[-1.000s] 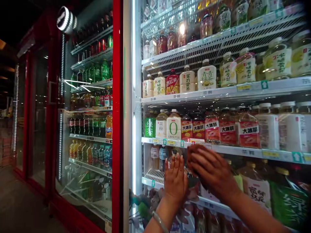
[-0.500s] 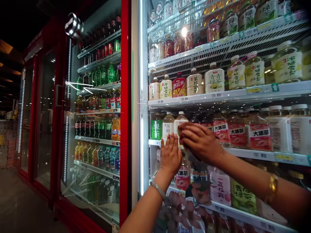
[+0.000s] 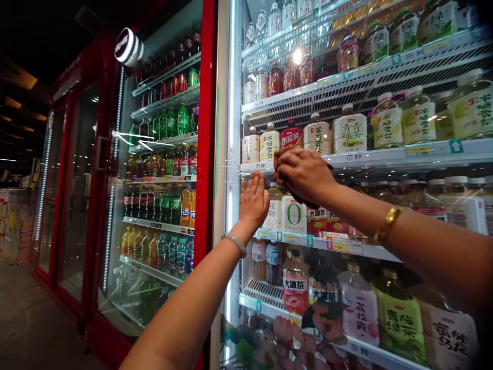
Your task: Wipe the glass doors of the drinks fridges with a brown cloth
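My left hand (image 3: pixel 252 203) lies flat against the glass door of the drinks cooler, its fingers pointing up and nearly together, with a pale bangle on the wrist. To its right, my right hand (image 3: pixel 304 172) is wrapped round a dark brown cloth (image 3: pixel 287 186) and presses it near the glass, before a shelf edge. A gold bangle is on that wrist. Behind the hands stand a red-labelled bottle (image 3: pixel 291 134) on the upper shelf and a carton-like white bottle (image 3: pixel 294 213) marked 0 below. Most of the cloth is hidden by my right fingers.
Shelves of bottled drinks (image 3: pixel 349 131) fill the cooler behind the glass. A red door frame (image 3: pixel 207 128) rises at centre left, with another drinks cooler (image 3: pixel 162 223) beyond it. Pink flower shapes (image 3: pixel 283 334) show low on the glass. Dark floor (image 3: pixel 23 303) lies at far left.
Both hands have moved up the glass, from the lower bottle row to about the shelf edge above. The cloth went up with my right hand. The view has shifted slightly.
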A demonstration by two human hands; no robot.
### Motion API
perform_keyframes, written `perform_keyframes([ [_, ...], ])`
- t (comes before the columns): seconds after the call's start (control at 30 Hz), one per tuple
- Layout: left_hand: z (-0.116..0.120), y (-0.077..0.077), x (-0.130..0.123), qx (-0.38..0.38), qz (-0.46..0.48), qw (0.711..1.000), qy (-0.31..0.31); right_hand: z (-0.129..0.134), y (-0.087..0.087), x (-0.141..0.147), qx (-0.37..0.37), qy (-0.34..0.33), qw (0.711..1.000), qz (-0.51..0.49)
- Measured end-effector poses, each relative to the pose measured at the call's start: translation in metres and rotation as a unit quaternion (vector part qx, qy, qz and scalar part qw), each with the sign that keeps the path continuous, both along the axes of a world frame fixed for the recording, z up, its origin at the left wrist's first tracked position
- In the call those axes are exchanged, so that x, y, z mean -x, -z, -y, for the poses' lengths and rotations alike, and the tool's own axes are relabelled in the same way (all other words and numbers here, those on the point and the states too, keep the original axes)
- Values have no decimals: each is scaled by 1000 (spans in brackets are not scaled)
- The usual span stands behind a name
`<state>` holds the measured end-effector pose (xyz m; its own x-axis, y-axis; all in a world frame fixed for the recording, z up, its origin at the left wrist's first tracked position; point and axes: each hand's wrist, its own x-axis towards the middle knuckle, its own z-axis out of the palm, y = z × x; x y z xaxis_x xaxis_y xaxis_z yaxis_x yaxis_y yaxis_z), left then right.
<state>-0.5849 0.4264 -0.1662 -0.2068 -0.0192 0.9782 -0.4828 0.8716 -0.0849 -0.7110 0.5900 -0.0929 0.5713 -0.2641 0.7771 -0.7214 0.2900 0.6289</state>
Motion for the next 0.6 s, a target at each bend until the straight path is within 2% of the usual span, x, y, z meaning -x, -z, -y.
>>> perform_keyframes([
  [0.03, 1, -8, 0, -6, -5, 1000, -3, 4, -9, -1, 28, -10, 999, 41],
  [0.1, 0, -19, 2, -18, -10, 1000, -8, 12, -13, -6, 48, -30, 996, 73],
  [0.2, 0, -26, -1, -23, 0, 1000, -11, 21, -3, -14, -20, -36, 999, 3],
  [0.27, 0, -32, -5, -21, 10, 1000, -11, 21, -8, -15, -62, -32, 997, -39],
  [0.33, -1, -45, -7, -18, 12, 1000, -9, 21, -30, -11, -60, -26, 997, -36],
  [0.4, -3, -65, -5, -17, 3, 1000, -8, 24, -57, -9, -12, -25, 999, 17],
  [0.47, -6, -84, -1, -16, -9, 1000, -7, 30, -72, -11, 42, -29, 996, 73],
  [0.53, -10, -95, 3, -15, -12, 1000, -7, 36, -66, -14, 59, -32, 994, 84],
  [0.6, -12, -95, 5, -15, -6, 1000, -8, 38, -49, -16, 41, -31, 997, 50],
])
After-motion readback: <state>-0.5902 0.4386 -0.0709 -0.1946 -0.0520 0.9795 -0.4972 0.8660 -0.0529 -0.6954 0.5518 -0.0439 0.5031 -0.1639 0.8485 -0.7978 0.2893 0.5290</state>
